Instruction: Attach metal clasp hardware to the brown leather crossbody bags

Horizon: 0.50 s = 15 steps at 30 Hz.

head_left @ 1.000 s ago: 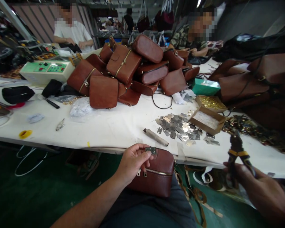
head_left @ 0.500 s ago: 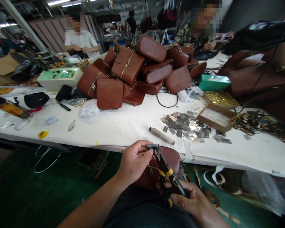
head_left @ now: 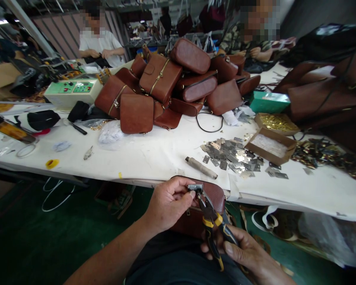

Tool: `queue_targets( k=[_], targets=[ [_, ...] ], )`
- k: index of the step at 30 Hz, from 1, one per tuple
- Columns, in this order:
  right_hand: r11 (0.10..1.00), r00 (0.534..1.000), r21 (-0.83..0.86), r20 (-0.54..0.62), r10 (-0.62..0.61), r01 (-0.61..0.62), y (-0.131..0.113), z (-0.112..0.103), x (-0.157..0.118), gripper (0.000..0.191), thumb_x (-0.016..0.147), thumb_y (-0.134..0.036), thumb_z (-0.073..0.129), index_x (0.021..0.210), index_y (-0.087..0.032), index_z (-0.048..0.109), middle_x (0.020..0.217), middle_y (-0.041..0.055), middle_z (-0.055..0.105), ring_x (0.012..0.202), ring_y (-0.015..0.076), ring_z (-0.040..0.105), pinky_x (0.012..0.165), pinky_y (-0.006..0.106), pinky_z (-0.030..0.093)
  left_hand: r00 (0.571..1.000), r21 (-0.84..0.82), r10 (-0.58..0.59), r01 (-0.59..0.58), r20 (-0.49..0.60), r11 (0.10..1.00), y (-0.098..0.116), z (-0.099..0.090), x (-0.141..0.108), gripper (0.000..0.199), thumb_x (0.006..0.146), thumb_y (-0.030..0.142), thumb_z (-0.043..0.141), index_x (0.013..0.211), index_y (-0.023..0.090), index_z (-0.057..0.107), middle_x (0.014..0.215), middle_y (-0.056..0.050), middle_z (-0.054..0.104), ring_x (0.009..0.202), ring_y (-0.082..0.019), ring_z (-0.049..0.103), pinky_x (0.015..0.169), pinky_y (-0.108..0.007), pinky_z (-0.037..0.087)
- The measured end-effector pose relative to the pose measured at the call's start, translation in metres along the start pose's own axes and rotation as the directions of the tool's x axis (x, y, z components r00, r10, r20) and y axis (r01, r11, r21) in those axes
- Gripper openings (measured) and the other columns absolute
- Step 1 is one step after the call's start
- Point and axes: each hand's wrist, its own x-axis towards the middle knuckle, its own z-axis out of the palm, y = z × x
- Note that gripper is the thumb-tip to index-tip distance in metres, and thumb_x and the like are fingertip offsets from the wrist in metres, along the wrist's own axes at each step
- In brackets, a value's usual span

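Note:
Between the thumb and fingers of my left hand (head_left: 169,204) is a small dark metal piece (head_left: 195,186). My right hand (head_left: 240,247) grips pliers (head_left: 212,221) with black and yellow handles, and their jaws meet the metal piece from below. Behind the tool, a brown leather bag (head_left: 215,194) rests on my lap against the table edge. A grey-wrapped rod (head_left: 201,168) lies on the table just beyond my hands. Farther right is a heap of flat metal plates (head_left: 230,154) with holes.
Many brown leather bags (head_left: 160,79) are piled mid-table. Cardboard trays (head_left: 271,146) and loose metal fittings (head_left: 329,156) lie right. A green-topped machine (head_left: 72,93), a hammer-like tool (head_left: 77,127) and yellow tape (head_left: 52,163) are left. Two people (head_left: 102,49) work opposite.
The pliers and my right hand have shifted slightly right and down, and the handles are spread wider. My left hand has moved a little right with the metal piece.

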Motion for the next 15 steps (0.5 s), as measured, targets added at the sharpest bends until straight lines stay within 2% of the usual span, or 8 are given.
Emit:
queue_targets(
  k=[5,8,10,13,15],
  targets=[
    [0.988,0.999,-0.153,-0.045,-0.021,0.014,0.003,0.004,-0.003,0.051,0.093,-0.067,0.063,0.102,-0.017,0.070,0.088,0.0082,0.071,0.081,0.0215,0.063,0.071,0.031,0.048,1.000,0.009,0.016,-0.016,0.012,1.000,0.000,0.002,-0.006,0.022,0.089,0.026,0.071,0.109,0.016,0.070,0.090,-0.007,0.081,0.077,-0.020,0.079,0.075,-0.031,0.066],
    [0.986,0.998,-0.163,-0.056,-0.027,0.017,0.005,0.007,-0.008,0.053,0.093,-0.068,0.061,0.102,-0.017,0.070,0.081,0.0062,0.067,0.073,0.0186,0.060,0.064,0.028,0.044,0.999,0.045,0.039,-0.040,0.019,0.998,-0.001,0.000,-0.008,0.021,0.091,0.026,0.070,0.109,0.016,0.070,0.092,-0.007,0.081,0.077,-0.020,0.079,0.075,-0.031,0.066],
    [0.992,1.000,-0.122,-0.019,-0.016,0.014,0.006,0.009,-0.011,0.055,0.093,-0.070,0.060,0.097,-0.016,0.070,0.076,0.0052,0.065,0.066,0.0163,0.058,0.060,0.027,0.041,0.995,0.118,0.095,-0.098,0.025,0.988,-0.002,-0.001,-0.010,0.018,0.092,0.026,0.069,0.108,0.017,0.071,0.093,-0.007,0.081,0.079,-0.020,0.079,0.075,-0.029,0.065],
    [0.999,0.999,-0.053,0.044,0.015,-0.013,0.005,0.011,-0.015,0.059,0.092,-0.073,0.059,0.095,-0.015,0.069,0.072,0.0052,0.065,0.061,0.0149,0.056,0.061,0.028,0.039,0.981,0.232,0.193,-0.191,0.011,0.954,-0.004,-0.002,-0.012,0.016,0.094,0.025,0.068,0.107,0.017,0.072,0.094,-0.007,0.081,0.082,-0.019,0.079,0.073,-0.025,0.063],
    [0.997,0.999,-0.073,0.037,0.011,-0.008,0.003,0.010,-0.015,0.059,0.092,-0.072,0.060,0.099,-0.015,0.071,0.079,0.0089,0.070,0.069,0.0183,0.063,0.067,0.030,0.043,0.979,0.213,0.201,-0.195,-0.011,0.958,-0.005,-0.001,-0.014,0.016,0.095,0.026,0.068,0.108,0.017,0.072,0.094,-0.007,0.081,0.082,-0.018,0.079,0.072,-0.024,0.063]
  ],
)
